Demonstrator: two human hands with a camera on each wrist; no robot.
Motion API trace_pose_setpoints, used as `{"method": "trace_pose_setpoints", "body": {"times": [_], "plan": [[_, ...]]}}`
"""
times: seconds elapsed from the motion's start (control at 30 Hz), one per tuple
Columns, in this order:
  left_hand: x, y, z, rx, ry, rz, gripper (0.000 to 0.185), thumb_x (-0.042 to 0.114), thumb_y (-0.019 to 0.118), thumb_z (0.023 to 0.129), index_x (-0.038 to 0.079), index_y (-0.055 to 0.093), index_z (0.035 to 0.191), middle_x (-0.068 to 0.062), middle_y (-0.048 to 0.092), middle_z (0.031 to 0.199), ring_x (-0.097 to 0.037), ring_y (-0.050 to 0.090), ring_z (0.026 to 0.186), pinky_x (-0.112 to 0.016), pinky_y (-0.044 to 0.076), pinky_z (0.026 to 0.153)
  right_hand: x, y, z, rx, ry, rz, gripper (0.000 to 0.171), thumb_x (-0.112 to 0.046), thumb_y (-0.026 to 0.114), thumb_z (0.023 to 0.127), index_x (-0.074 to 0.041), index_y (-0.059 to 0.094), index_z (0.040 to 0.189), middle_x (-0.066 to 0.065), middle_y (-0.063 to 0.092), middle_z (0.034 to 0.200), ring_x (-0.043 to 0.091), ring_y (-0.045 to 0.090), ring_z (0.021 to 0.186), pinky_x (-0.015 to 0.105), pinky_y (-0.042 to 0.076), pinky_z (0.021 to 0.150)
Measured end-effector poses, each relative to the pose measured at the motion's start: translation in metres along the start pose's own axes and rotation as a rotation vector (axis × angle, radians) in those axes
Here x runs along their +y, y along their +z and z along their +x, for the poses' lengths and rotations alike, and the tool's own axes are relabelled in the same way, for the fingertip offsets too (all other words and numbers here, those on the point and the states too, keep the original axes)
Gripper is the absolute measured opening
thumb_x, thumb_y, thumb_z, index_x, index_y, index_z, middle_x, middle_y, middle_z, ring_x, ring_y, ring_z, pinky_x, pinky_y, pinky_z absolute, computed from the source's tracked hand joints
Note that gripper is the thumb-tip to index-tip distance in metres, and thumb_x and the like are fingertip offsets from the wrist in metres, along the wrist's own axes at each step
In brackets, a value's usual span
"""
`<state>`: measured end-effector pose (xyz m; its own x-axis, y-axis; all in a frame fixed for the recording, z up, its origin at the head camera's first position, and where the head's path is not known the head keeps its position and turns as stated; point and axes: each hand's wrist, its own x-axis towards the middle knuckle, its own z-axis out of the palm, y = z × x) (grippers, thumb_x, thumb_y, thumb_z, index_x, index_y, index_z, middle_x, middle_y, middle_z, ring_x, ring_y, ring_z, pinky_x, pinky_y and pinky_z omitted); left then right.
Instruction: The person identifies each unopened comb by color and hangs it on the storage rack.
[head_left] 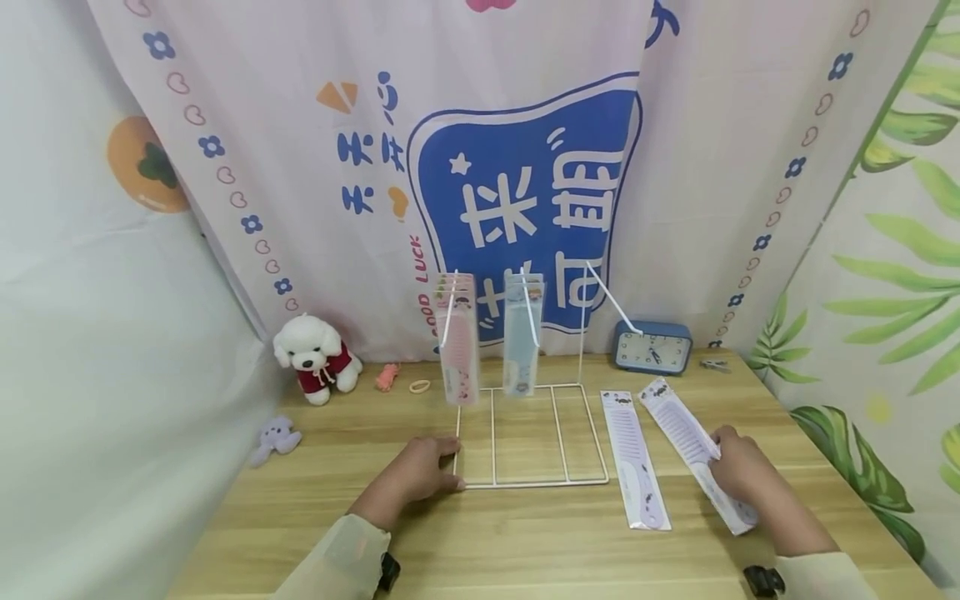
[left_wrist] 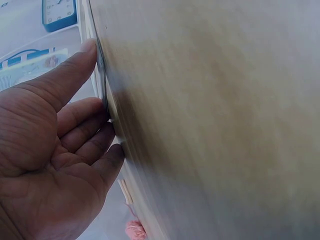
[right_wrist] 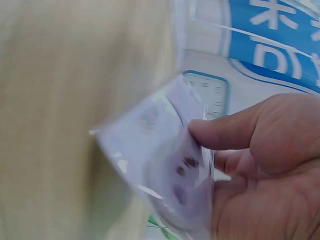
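Note:
My left hand (head_left: 422, 469) holds the front left corner of a white wire display rack (head_left: 525, 484), its thumb and curled fingers at the base wire, close to the tabletop. A row of packaged pink combs (head_left: 459, 350) hangs from the rack's left hook, and packaged blue combs (head_left: 521, 342) hang from the middle one. The right hook bears nothing. With thumb and fingers, my right hand (head_left: 742, 468) pinches the edge of a packaged purple comb (right_wrist: 175, 170), slanted over the table. Left of it, another packaged purple comb (head_left: 634, 458) lies flat beside the rack.
Behind the rack's right side stands a blue clock (head_left: 652, 347) with a small clip (head_left: 715, 365) nearby. A white plush dog (head_left: 315, 358), a pink yarn bundle (head_left: 387, 377), a hair tie (head_left: 420, 387) and a lilac plush toy (head_left: 274, 439) lie leftward. Printed curtains border the wooden table (head_left: 510, 542).

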<state>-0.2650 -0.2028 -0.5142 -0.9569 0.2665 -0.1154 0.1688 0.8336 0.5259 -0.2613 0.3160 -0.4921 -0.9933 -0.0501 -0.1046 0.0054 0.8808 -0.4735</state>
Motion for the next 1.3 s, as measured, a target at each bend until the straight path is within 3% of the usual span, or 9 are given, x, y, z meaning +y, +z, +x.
{"method": "trace_pose_setpoints", "body": {"times": [0.13, 0.33, 0.43, 0.5, 0.6, 0.73, 0.83, 1.03, 1.3], "plan": [[0.000, 0.000, -0.002, 0.005, -0.006, 0.006, 0.068, 0.026, 0.093, 0.089, 0.002, 0.067, 0.147, -0.014, 0.060, 0.160, -0.040, 0.052, 0.152, -0.056, 0.040, 0.129, -0.003, -0.010, -0.003, 0.004, -0.095, 0.056, 0.031, 0.002, 0.050, 0.104, 0.014, 0.046, 0.131, 0.036, 0.066, 0.113, 0.036, 0.066, 0.092, 0.049, 0.059, 0.075], [0.001, 0.000, -0.002, -0.004, 0.001, 0.007, 0.069, 0.026, 0.093, 0.089, 0.001, 0.067, 0.147, -0.014, 0.060, 0.160, -0.040, 0.052, 0.152, -0.055, 0.040, 0.129, 0.001, -0.024, -0.001, 0.059, -0.127, 0.188, 0.025, -0.001, 0.052, 0.108, 0.009, 0.047, 0.129, 0.036, 0.063, 0.123, 0.042, 0.067, 0.107, 0.044, 0.060, 0.080], [0.001, 0.001, -0.001, -0.007, -0.002, 0.005, 0.069, 0.027, 0.092, 0.090, 0.001, 0.066, 0.148, -0.014, 0.059, 0.161, -0.040, 0.051, 0.153, -0.055, 0.039, 0.130, 0.005, -0.027, 0.003, 0.053, -0.131, 0.371, 0.023, -0.003, 0.051, 0.111, 0.008, 0.046, 0.131, 0.028, 0.060, 0.126, 0.032, 0.066, 0.111, 0.037, 0.061, 0.081], [0.000, 0.001, -0.001, -0.005, -0.003, 0.004, 0.069, 0.027, 0.093, 0.089, 0.001, 0.066, 0.148, -0.014, 0.059, 0.161, -0.040, 0.051, 0.153, -0.055, 0.039, 0.130, 0.008, -0.027, 0.007, 0.035, -0.148, 0.510, 0.026, -0.005, 0.051, 0.114, 0.008, 0.045, 0.135, 0.020, 0.060, 0.127, 0.018, 0.065, 0.112, 0.033, 0.064, 0.084], [-0.002, 0.002, 0.000, -0.001, -0.002, 0.004, 0.069, 0.027, 0.093, 0.089, 0.001, 0.066, 0.148, -0.014, 0.059, 0.161, -0.040, 0.051, 0.153, -0.055, 0.040, 0.130, 0.011, -0.027, 0.011, 0.004, -0.213, 0.706, 0.027, -0.008, 0.055, 0.114, 0.007, 0.045, 0.134, 0.004, 0.063, 0.125, 0.003, 0.066, 0.112, 0.032, 0.066, 0.089], [-0.002, 0.002, 0.000, 0.003, 0.008, 0.007, 0.070, 0.027, 0.093, 0.088, 0.001, 0.067, 0.147, -0.014, 0.060, 0.160, -0.040, 0.052, 0.152, -0.055, 0.040, 0.129, 0.010, -0.026, 0.012, -0.049, -0.360, 0.953, 0.024, 0.001, 0.057, 0.111, -0.005, 0.055, 0.134, -0.009, 0.067, 0.125, 0.002, 0.069, 0.113, 0.030, 0.067, 0.093], [-0.002, 0.002, 0.001, 0.001, 0.006, 0.004, 0.070, 0.027, 0.093, 0.089, 0.001, 0.066, 0.148, -0.014, 0.059, 0.161, -0.040, 0.052, 0.153, -0.055, 0.040, 0.129, 0.002, -0.026, 0.010, -0.099, -0.481, 1.072, 0.037, 0.011, 0.054, 0.108, -0.013, 0.061, 0.135, -0.008, 0.069, 0.129, 0.007, 0.071, 0.117, 0.031, 0.067, 0.095], [-0.001, 0.001, -0.001, 0.002, 0.002, -0.003, 0.070, 0.027, 0.093, 0.089, 0.001, 0.066, 0.148, -0.014, 0.059, 0.161, -0.040, 0.051, 0.153, -0.056, 0.040, 0.129, -0.031, -0.023, 0.004, -0.155, -0.598, 1.062, 0.035, 0.014, 0.054, 0.107, -0.007, 0.063, 0.133, -0.001, 0.070, 0.130, 0.012, 0.072, 0.118, 0.034, 0.067, 0.096], [0.001, 0.001, -0.001, 0.000, 0.012, -0.015, 0.069, 0.026, 0.093, 0.089, 0.001, 0.067, 0.147, -0.015, 0.060, 0.160, -0.041, 0.052, 0.152, -0.057, 0.041, 0.128, -0.063, -0.009, 0.003, -0.171, -0.558, 0.969, 0.023, 0.006, 0.061, 0.107, -0.006, 0.063, 0.126, 0.002, 0.066, 0.113, 0.013, 0.071, 0.106, 0.032, 0.068, 0.093]]}}
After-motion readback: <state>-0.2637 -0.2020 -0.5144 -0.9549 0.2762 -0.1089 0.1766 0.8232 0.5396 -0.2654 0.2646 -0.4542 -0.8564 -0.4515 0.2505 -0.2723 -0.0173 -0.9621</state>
